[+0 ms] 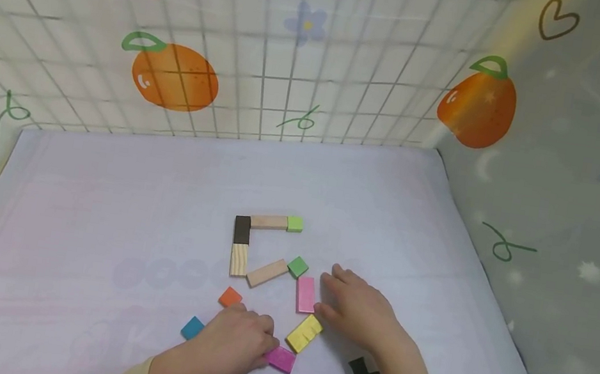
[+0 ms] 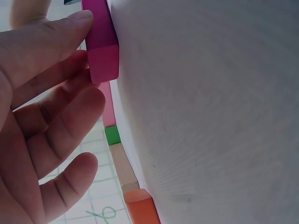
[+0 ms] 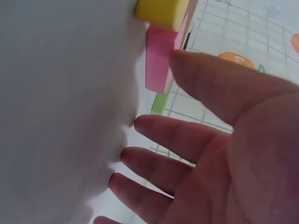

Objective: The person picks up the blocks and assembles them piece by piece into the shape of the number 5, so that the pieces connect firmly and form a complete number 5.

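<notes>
My left hand [image 1: 233,342] pinches a magenta block [image 1: 280,359] at one end, low in the head view; the left wrist view has the thumb on one side of it and fingers behind. My right hand [image 1: 360,309] rests on the white sheet with its fingers spread, the thumb beside a light pink block [image 1: 305,295]. Between the hands lies a yellow block [image 1: 304,334] with a notched edge. A green cube [image 1: 297,267] touches or nearly touches the pink block's far end. An orange block [image 1: 230,297] and a blue block [image 1: 193,328], partly covered, lie by the left hand.
Farther away, a pale wooden block [image 1: 267,273], a striped wooden block [image 1: 238,260], a dark brown block [image 1: 242,230], another pale block [image 1: 269,222] and a lime cube [image 1: 295,224] form a bent line. A grid wall [image 1: 269,79] behind plastic closes the back.
</notes>
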